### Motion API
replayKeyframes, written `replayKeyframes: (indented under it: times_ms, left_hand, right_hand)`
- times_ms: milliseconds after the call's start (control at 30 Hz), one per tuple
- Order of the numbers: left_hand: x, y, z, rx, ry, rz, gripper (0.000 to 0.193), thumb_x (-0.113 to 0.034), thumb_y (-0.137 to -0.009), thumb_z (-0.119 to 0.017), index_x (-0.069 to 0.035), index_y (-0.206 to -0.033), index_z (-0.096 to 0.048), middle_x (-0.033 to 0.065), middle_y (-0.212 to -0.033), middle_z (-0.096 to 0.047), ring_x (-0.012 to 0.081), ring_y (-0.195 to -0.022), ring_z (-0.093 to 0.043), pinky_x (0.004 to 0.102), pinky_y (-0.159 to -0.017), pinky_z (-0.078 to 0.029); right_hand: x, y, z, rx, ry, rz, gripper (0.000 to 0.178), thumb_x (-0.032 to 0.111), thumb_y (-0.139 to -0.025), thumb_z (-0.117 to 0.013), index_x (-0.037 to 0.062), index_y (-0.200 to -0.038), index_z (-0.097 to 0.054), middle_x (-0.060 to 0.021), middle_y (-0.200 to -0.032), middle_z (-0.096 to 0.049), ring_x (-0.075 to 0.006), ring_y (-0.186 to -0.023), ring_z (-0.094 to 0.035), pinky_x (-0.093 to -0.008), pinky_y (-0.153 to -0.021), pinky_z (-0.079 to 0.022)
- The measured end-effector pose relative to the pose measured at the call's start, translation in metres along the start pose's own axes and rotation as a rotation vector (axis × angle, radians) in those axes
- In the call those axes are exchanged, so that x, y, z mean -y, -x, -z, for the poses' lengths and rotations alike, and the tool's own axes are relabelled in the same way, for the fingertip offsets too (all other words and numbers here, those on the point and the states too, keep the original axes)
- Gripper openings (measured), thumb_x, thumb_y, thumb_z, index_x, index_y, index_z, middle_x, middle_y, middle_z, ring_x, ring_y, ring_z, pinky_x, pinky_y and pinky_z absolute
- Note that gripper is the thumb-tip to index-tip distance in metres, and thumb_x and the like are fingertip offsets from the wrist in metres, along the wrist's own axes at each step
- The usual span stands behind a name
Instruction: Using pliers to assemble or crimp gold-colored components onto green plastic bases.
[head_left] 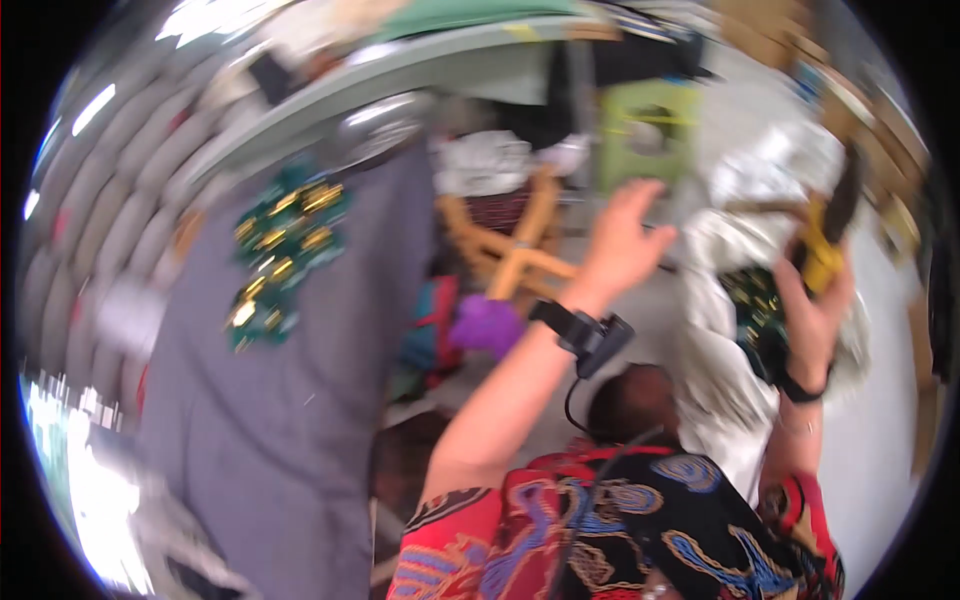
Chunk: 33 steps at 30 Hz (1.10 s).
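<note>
My left hand (628,240) reaches forward over the floor with its fingers apart and nothing in it. A black strap with a small device is round that wrist. My right hand (818,315) is closed on a yellow-and-black hand tool (824,240), whose dark end points up and away; blur hides its exact kind. The right hand is over an open white sack (706,262). Inside the sack are shiny green-and-gold pieces (752,300), partly hidden by that hand. More green-and-gold pieces (290,240) lie in a cluster on the grey cloth (310,430) to my left.
A wooden frame with crossed legs (520,255) and a purple bundle (487,325) stand beside the cloth-covered surface. Farther off is a lime-green plastic stool (650,130). Cardboard boxes (765,30) line the far right. Grey rolls (110,190) are stacked at the left.
</note>
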<state>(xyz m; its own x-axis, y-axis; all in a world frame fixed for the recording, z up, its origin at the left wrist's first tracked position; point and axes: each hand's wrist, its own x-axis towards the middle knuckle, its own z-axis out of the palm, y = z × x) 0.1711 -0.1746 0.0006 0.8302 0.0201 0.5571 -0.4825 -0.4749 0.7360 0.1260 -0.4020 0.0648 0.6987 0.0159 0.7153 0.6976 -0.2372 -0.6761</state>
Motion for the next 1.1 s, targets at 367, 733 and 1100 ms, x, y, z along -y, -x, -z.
replayKeyframes:
  times_ms: [367, 733, 1100]
  left_hand:
    - [-0.039, 0.139, 0.332, -0.995, -1.116, 0.609, 0.042, -0.022, -0.073, -0.071, -0.003, -0.11, -0.064, 0.0175, -0.104, -0.067, 0.0337, -0.101, -0.063, 0.0429, -0.086, -0.05]
    - [0.013, 0.143, 0.416, -0.633, -1.553, 0.786, 0.016, -0.011, -0.076, -0.057, -0.009, -0.087, -0.069, 0.0167, -0.085, -0.068, 0.0352, -0.085, -0.067, 0.0452, -0.073, -0.053]
    - [0.05, 0.118, 0.149, -0.608, -0.524, 0.243, 0.038, -0.003, -0.073, -0.067, -0.009, -0.11, -0.061, 0.0195, -0.101, -0.064, 0.0381, -0.096, -0.06, 0.0453, -0.083, -0.049]
  right_hand:
    - [0.005, 0.011, -0.12, 0.362, -0.446, 0.037, 0.052, -0.002, -0.071, -0.062, -0.0016, -0.121, -0.05, -0.0107, -0.124, -0.047, -0.0141, -0.087, -0.053, -0.0263, -0.075, -0.046]
    - [0.023, 0.005, -0.145, 0.427, -0.319, 0.277, 0.043, -0.002, -0.067, -0.061, -0.0024, -0.109, -0.055, -0.0052, -0.098, -0.045, -0.0103, -0.075, -0.049, -0.0225, -0.066, -0.042]
    - [-0.012, 0.027, -0.14, 0.419, -0.077, 0.111, 0.043, 0.005, -0.067, -0.064, -0.0017, -0.109, -0.057, -0.0191, -0.123, -0.053, -0.0346, -0.122, -0.048, -0.0454, -0.107, -0.03]
